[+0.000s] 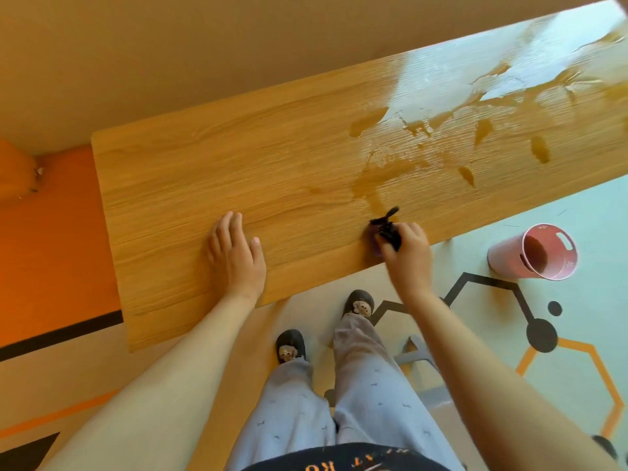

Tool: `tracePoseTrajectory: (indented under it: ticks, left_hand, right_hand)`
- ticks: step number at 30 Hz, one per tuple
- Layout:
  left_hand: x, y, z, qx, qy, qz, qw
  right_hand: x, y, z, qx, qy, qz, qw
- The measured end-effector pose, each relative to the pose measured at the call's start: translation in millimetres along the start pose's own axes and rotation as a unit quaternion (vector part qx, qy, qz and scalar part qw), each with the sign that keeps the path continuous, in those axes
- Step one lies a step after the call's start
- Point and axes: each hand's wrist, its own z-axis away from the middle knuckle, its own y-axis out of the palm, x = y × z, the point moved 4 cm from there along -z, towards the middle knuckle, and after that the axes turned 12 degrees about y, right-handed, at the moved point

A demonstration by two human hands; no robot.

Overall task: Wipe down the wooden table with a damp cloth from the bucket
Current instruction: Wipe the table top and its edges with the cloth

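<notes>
Seen from above, looking down past two bare forearms. Left hand (236, 253) pressed flat on the wooden table (190, 185), palm down, fingers together and straight, thumb angled out to the side, holding nothing. Right hand (406, 251) near the table's front edge, wrist bent, fingers curled tight around a dark cloth (387, 229), bunched; a loose end sticking out past the fingertips. Wet patches (380, 178) spread across the wood just beyond the right fingertips and farther off toward the far right corner. Dry wood beyond the left fingertips. Pink bucket (533, 251) on the floor, well to the outer side of the right knuckles, apart from the table.
</notes>
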Motion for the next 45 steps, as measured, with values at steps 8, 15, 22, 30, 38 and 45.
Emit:
tracePoseTrajectory:
  ticks: [8,15,22,30,38,45]
  left_hand:
    - [-3,10,-4,-0.018,-0.026,-0.033,0.999]
    - [-7,6,-4,-0.030,-0.027,-0.021,0.999]
    - [-8,4,-6,-0.029,-0.047,-0.015,0.998]
    - [-6,5,-6,-0.019,-0.051,-0.011,0.998]
    - [-8,3,-9,-0.010,-0.055,-0.017,0.998]
    - [-9,1,-10,-0.001,-0.061,-0.007,0.998]
  right_hand:
    - [-32,-33,-37,-0.014,0.021,0.036,0.999]
    - [48,41,29,0.245,-0.246,0.055,0.936]
    - [122,63,-69,0.284,-0.354,0.096,0.886]
    - [163,78,-149,0.191,-0.356,0.088,0.911]
    - [116,68,-51,0.414,-0.501,0.110,0.752]
    - [208,109,-164,0.323,-0.449,0.099,0.828]
